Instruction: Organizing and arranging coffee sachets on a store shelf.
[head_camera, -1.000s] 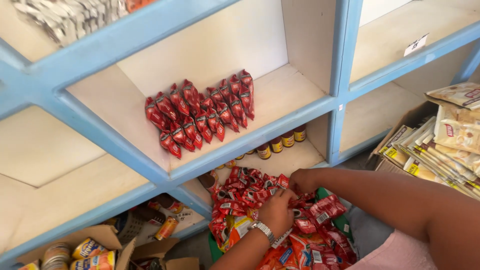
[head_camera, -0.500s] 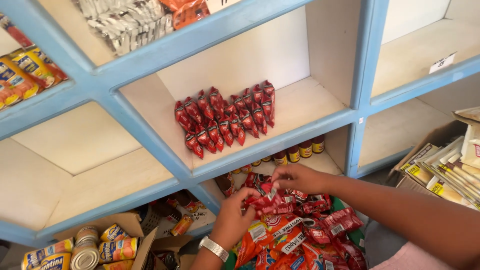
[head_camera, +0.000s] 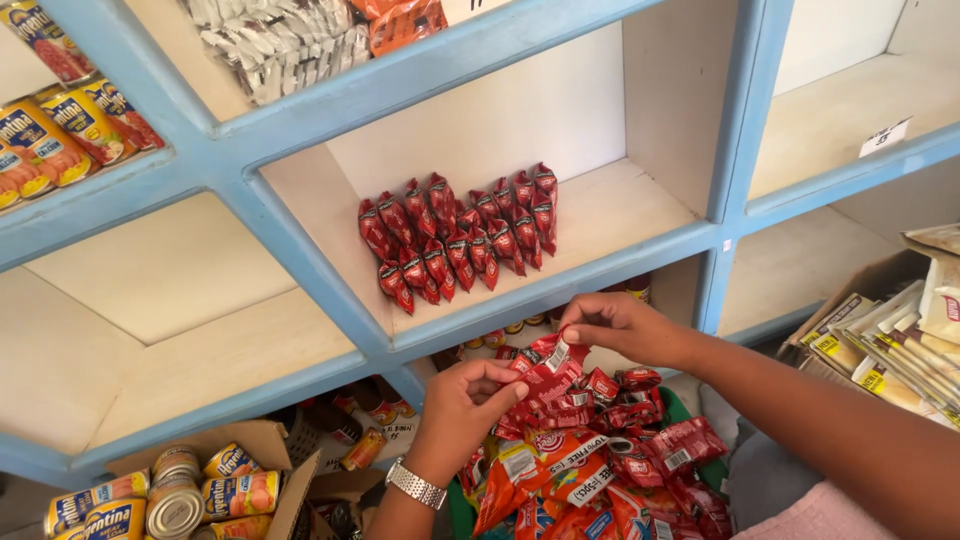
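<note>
Pinching one red sachet (head_camera: 548, 372), both hands (head_camera: 540, 370) work below blue-framed shelves (head_camera: 300, 260) above a sachet pile (head_camera: 600, 450).

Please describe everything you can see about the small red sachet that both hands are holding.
The small red glossy plastic sachet is a flat pouch with crimped ends and a white label patch near its top. It hangs tilted above the heap of red and orange sachets, just below the blue-edged shelf. The right hand pinches its upper end; the left hand pinches its lower side. It looks sealed and unopened.
</note>
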